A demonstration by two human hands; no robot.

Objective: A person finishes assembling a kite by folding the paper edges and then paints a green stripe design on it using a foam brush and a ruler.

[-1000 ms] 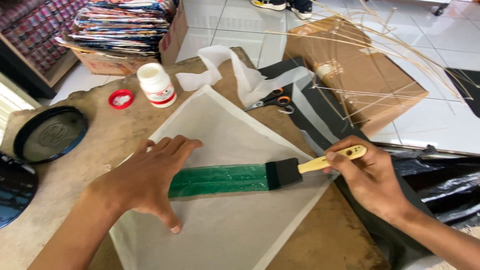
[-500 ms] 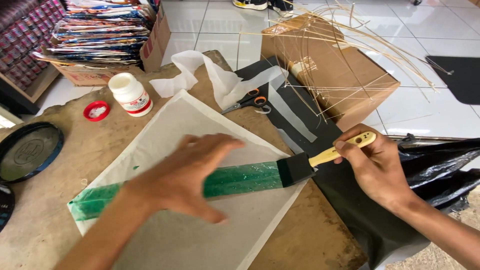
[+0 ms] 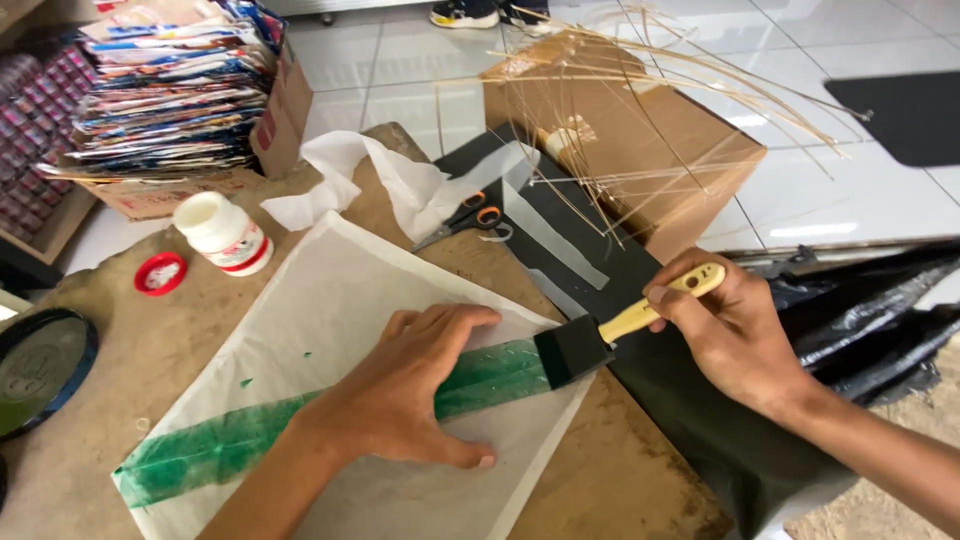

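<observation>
My left hand lies flat, fingers spread, on a white translucent paper sheet spread over the brown table. A green painted stripe runs across the sheet from its lower left corner to its right edge and passes under that hand. My right hand grips the yellow handle of a black foam brush. The foam head rests on the stripe's right end, at the sheet's right edge.
A white jar without its lid stands by its red cap. Orange-handled scissors lie on crumpled white paper. A cardboard box with thin reed sticks, black plastic sheeting, stacked printed packets and a dark round dish surround the table.
The brush has stroked rightward to the sheet's right edge, and the green stripe has grown longer. The camera view has shifted, so the stripe's left end now shows.
</observation>
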